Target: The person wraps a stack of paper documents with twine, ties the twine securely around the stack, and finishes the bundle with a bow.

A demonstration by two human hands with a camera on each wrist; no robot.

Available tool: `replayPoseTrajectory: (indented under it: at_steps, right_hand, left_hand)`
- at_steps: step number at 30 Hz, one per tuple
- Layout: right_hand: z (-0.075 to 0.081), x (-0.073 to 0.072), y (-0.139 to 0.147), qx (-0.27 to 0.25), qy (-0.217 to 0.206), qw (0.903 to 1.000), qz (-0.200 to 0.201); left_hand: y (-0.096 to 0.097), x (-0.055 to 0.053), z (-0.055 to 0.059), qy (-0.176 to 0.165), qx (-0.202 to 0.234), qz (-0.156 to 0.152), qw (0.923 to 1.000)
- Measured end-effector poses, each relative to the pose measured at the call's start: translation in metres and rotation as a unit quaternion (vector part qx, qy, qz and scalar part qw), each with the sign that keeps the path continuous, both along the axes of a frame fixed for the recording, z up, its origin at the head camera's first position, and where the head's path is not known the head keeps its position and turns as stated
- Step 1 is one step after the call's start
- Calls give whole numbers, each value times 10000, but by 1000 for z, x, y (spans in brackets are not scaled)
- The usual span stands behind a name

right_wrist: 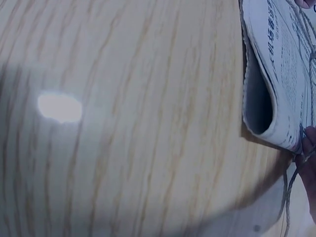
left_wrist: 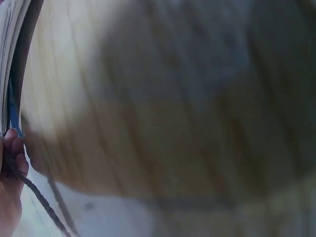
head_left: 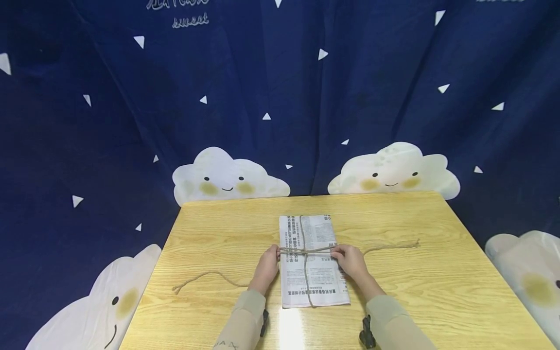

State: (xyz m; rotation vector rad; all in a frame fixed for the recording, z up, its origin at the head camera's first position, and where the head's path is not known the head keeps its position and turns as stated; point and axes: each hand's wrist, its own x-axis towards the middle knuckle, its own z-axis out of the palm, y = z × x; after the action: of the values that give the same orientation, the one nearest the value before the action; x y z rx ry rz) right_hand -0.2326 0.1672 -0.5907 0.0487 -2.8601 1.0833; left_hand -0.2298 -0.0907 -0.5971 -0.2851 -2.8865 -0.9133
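Note:
A folded newspaper (head_left: 321, 282) lies on the table with brown twine (head_left: 306, 277) crossed over it, one strand lengthwise and others across the middle. At its left edge my left hand (head_left: 266, 268) pinches one end of the twine. My right hand (head_left: 352, 262) pinches the other end by the right edge. Loose tails trail outward from both hands over the tabletop. In the left wrist view, twine (left_wrist: 42, 201) runs out from between curled fingers (left_wrist: 18, 148). The right wrist view shows the newspaper's (right_wrist: 284, 74) folded edge, with twine (right_wrist: 290, 197) hanging below the fingers.
The wooden table (head_left: 210, 311) extends around the newspaper on all sides. Behind it hangs a dark blue curtain (head_left: 271, 73) with clouds and white triangles. Dark devices (head_left: 367, 333) sit at both wrists.

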Motion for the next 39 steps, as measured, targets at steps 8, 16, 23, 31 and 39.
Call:
replayPoseTrajectory:
  at_steps: [8, 16, 23, 31, 39]
  right_hand:
    - [0, -1, 0, -90, 34, 9999, 39]
    - [1, 2, 1, -16, 270, 9990, 347]
    - [2, 9, 3, 466, 579, 9922, 1001]
    - [-5, 8, 8, 529, 605, 9904, 1127]
    - [-6, 8, 9, 490, 597, 9912, 1078]
  left_hand:
    - [1, -1, -1, -53, -23, 115, 9999]
    - [-5, -2, -1, 21, 172, -100, 9998]
    - [-26, -5, 10, -560, 89, -757, 9955]
    - [-52, -10, 31, -926, -486, -422, 9936]
    - [-38, -18, 34, -688, 587, 110, 9958]
